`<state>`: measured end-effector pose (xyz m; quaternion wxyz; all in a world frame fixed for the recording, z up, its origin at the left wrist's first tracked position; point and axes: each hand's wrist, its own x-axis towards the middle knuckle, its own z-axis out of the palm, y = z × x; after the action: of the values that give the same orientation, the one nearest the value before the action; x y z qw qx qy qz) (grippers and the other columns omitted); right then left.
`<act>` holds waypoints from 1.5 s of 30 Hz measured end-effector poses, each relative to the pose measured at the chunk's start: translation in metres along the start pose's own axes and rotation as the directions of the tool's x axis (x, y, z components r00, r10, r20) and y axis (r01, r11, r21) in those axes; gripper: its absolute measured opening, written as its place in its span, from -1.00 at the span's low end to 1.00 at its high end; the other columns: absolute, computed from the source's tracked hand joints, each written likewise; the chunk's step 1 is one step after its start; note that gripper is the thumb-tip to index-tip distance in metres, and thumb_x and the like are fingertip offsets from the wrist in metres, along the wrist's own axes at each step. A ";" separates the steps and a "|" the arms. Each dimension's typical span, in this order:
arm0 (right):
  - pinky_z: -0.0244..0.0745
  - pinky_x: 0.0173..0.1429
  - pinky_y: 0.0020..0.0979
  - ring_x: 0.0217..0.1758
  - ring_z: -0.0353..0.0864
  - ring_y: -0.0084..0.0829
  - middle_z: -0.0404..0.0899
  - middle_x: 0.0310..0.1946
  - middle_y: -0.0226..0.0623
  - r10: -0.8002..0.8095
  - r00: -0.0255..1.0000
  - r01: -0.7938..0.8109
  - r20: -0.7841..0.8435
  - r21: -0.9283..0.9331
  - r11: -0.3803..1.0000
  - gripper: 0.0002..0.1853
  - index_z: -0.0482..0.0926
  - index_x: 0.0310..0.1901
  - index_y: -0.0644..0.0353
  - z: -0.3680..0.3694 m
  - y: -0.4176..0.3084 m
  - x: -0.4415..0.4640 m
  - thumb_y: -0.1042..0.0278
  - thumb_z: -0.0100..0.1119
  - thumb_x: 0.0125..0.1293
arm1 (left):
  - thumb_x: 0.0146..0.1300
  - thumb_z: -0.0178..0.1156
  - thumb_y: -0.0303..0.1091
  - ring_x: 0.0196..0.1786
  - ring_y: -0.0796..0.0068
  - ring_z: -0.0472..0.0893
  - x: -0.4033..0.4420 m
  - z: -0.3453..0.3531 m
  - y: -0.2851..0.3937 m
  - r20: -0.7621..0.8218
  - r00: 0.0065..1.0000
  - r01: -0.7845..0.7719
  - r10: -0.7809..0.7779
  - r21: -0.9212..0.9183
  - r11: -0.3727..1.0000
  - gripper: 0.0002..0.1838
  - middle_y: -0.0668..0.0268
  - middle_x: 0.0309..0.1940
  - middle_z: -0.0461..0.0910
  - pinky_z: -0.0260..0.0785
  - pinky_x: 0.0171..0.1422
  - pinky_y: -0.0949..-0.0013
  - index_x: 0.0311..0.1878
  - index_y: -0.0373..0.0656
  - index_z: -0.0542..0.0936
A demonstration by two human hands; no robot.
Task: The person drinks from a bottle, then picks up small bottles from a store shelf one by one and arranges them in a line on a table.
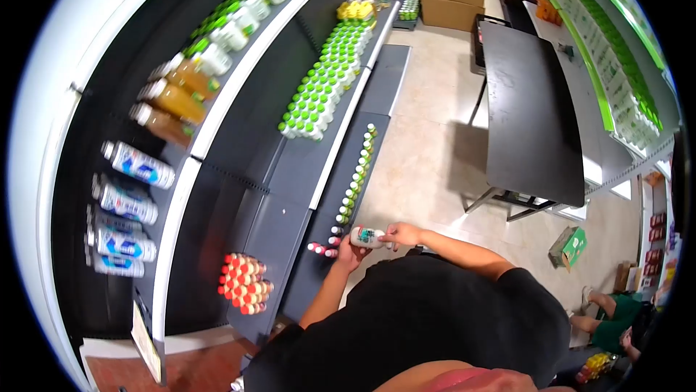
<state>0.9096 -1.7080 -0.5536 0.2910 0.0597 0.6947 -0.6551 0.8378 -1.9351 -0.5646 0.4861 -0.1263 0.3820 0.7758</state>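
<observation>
A white bottle point(359, 238) with a red and green label lies sideways between my two hands, in front of my chest. My left hand point(351, 256) is wrapped round its left end from below. At the other end, the fingers of my right hand point(403, 235) close on the bottle near its label. On the low shelf just beyond my left hand is a row of green bottles with white caps point(355, 187). A few pink-red bottles point(319, 248) stand nearest that hand.
White bottles with green caps point(319, 95) and red-capped bottles point(246, 283) fill parts of the left shelving. Amber bottles point(174, 98) and blue-white bottles point(123, 203) stand higher. A black table point(533, 109) is ahead right. A green carton point(569, 248) and another person point(612, 323) are at right.
</observation>
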 end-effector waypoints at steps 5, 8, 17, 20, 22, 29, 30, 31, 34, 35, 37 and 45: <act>0.41 -0.40 -0.55 -0.41 0.68 -0.48 0.64 -0.36 -0.26 0.033 0.967 0.034 -0.253 0.256 0.966 -0.52 0.45 -0.16 0.20 -0.078 0.017 -0.035 -0.12 0.20 0.26 | 0.42 -0.18 -0.13 -0.47 0.49 0.50 0.086 0.075 0.013 0.115 0.990 0.058 -0.076 0.157 0.986 -0.64 0.36 -0.33 0.59 0.46 -0.15 0.29 0.12 0.02 0.47; 0.41 -0.38 -0.60 -0.41 0.67 -0.53 0.64 -0.35 -0.25 0.075 0.944 0.093 -0.321 0.479 0.873 -0.53 0.43 -0.13 0.16 -0.101 0.031 -0.059 -0.12 0.20 0.25 | 0.42 -0.16 -0.09 -0.42 0.49 0.55 0.121 0.108 0.012 0.173 0.969 0.117 -0.174 0.299 0.947 -0.62 0.37 -0.28 0.60 0.49 -0.08 0.29 0.18 0.03 0.43; 0.46 -0.31 -0.61 -0.34 0.64 -0.56 0.61 -0.28 -0.35 0.228 0.882 0.178 -0.413 0.739 0.650 -0.55 0.36 -0.09 0.06 -0.157 0.077 -0.074 -0.09 0.24 0.24 | 0.41 -0.07 -0.18 -0.28 0.45 0.62 0.217 0.171 0.006 0.115 0.884 0.350 -0.453 0.478 0.806 -0.63 0.41 -0.05 0.56 0.51 -0.05 0.31 0.26 0.18 0.35; 0.46 -0.33 -0.62 -0.35 0.64 -0.57 0.62 -0.25 -0.34 0.283 0.860 0.165 -0.424 0.756 0.633 -0.55 0.36 -0.08 0.07 -0.186 0.069 -0.064 -0.06 0.26 0.24 | 0.44 -0.12 -0.20 -0.31 0.47 0.60 0.262 0.188 0.019 0.039 0.864 0.398 -0.501 0.556 0.730 -0.62 0.37 -0.07 0.55 0.50 -0.07 0.33 0.29 0.18 0.33; 0.43 -0.37 -0.64 -0.36 0.63 -0.59 0.62 -0.23 -0.30 0.277 0.860 0.196 -0.428 0.780 0.595 -0.58 0.36 -0.06 0.09 -0.209 0.061 -0.047 0.01 0.26 0.25 | 0.45 -0.11 -0.15 -0.32 0.49 0.58 0.288 0.199 0.036 0.104 0.852 0.376 -0.513 0.560 0.738 -0.61 0.38 -0.06 0.54 0.49 -0.13 0.37 0.31 0.19 0.28; 0.46 -0.33 -0.66 -0.34 0.63 -0.59 0.61 -0.19 -0.28 0.226 0.866 0.189 -0.446 0.710 0.678 -0.54 0.37 0.03 0.11 -0.339 -0.001 0.008 0.08 0.30 0.23 | 0.46 -0.12 -0.11 -0.23 0.44 0.57 0.395 0.266 0.132 0.385 0.800 0.236 -0.460 0.503 0.831 -0.57 0.32 -0.01 0.53 0.45 -0.13 0.35 0.31 0.01 0.25; 0.46 -0.32 -0.66 -0.33 0.63 -0.60 0.60 -0.18 -0.29 0.196 0.874 0.202 -0.445 0.697 0.688 -0.51 0.36 0.05 0.13 -0.360 -0.008 0.018 0.07 0.30 0.23 | 0.46 -0.12 -0.10 -0.24 0.44 0.57 0.412 0.274 0.146 0.384 0.811 0.218 -0.441 0.501 0.837 -0.57 0.32 -0.01 0.53 0.45 -0.14 0.35 0.31 0.00 0.25; 0.46 -0.32 -0.66 -0.34 0.62 -0.60 0.61 -0.20 -0.28 0.208 0.860 0.184 -0.466 0.663 0.726 -0.50 0.36 0.05 0.16 -0.381 -0.024 0.026 0.06 0.31 0.23 | 0.45 -0.13 -0.09 -0.24 0.43 0.57 0.430 0.280 0.159 0.383 0.821 0.201 -0.424 0.501 0.842 -0.57 0.31 -0.01 0.53 0.45 -0.15 0.34 0.31 -0.01 0.25; 0.45 -0.34 -0.65 -0.37 0.61 -0.59 0.61 -0.27 -0.26 0.198 0.793 0.183 -0.576 0.535 0.825 -0.47 0.38 0.02 0.23 -0.439 -0.058 0.058 0.02 0.32 0.21 | 0.47 -0.21 -0.03 -0.29 0.48 0.56 0.477 0.301 0.189 0.354 0.860 0.178 -0.368 0.468 0.866 -0.56 0.31 -0.10 0.57 0.44 -0.15 0.39 0.28 -0.02 0.29; 0.45 -0.34 -0.65 -0.38 0.61 -0.59 0.61 -0.30 -0.26 0.192 0.765 0.181 -0.615 0.491 0.852 -0.46 0.38 0.01 0.25 -0.454 -0.065 0.067 0.01 0.32 0.21 | 0.47 -0.22 0.00 -0.30 0.49 0.54 0.496 0.305 0.199 0.353 0.863 0.177 -0.362 0.459 0.871 -0.55 0.32 -0.12 0.57 0.42 -0.17 0.39 0.27 -0.01 0.31; 0.44 -0.34 -0.62 -0.40 0.60 -0.57 0.62 -0.32 -0.24 0.211 0.709 0.172 -0.673 0.455 0.874 -0.44 0.39 -0.02 0.28 -0.475 -0.096 0.078 -0.03 0.32 0.19 | 0.44 -0.23 0.10 -0.36 0.54 0.50 0.523 0.319 0.207 0.269 0.907 0.168 -0.324 0.475 0.864 -0.50 0.34 -0.19 0.59 0.38 -0.20 0.43 0.25 0.03 0.34; 0.40 -0.38 -0.58 -0.49 0.53 -0.62 0.56 -0.43 -0.44 0.279 0.831 0.101 -0.482 0.623 0.776 -0.53 0.43 -0.20 0.13 -0.532 -0.088 0.126 -0.11 0.31 0.17 | 0.40 -0.12 0.11 -0.61 0.63 0.39 0.632 0.347 0.254 0.120 0.792 0.274 -0.599 0.806 0.524 -0.56 0.44 -0.43 0.55 0.21 -0.53 0.59 0.09 0.01 0.47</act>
<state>0.5918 -1.2550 -0.5518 0.0749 0.3724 0.4870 -0.7865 0.3694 -1.3312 -0.5693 0.7398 0.1479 0.5192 0.4016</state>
